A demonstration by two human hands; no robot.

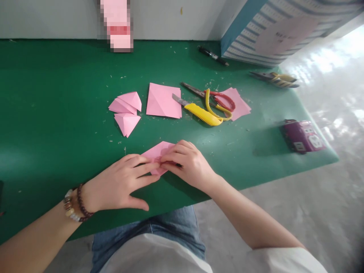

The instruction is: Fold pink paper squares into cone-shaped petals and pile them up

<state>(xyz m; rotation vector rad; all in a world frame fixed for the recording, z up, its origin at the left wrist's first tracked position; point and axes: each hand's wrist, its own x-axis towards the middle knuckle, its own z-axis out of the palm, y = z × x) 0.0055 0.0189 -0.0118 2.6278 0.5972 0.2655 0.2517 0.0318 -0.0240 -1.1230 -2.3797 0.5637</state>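
A pink paper sheet (157, 150) lies partly folded on the green table near its front edge. My left hand (125, 182) rests with spread fingers, its fingertips on the left and lower part of this paper. From the right, my right hand (189, 163) pinches the paper with fingers and thumb close together, hiding part of it. Folded pink pieces (126, 113) lie beyond my left hand. Farther back is a pink square stack (162, 100), and the blade of a yellow utility knife (203, 115) overlaps its right edge.
Scissors (210, 94) with red and yellow handles lie partly over more pink paper (240, 104). Behind them are a pen (213, 56), pliers (274, 79) and a striped box (273, 34). A purple item (304, 136) sits near the table's (57, 94) right edge.
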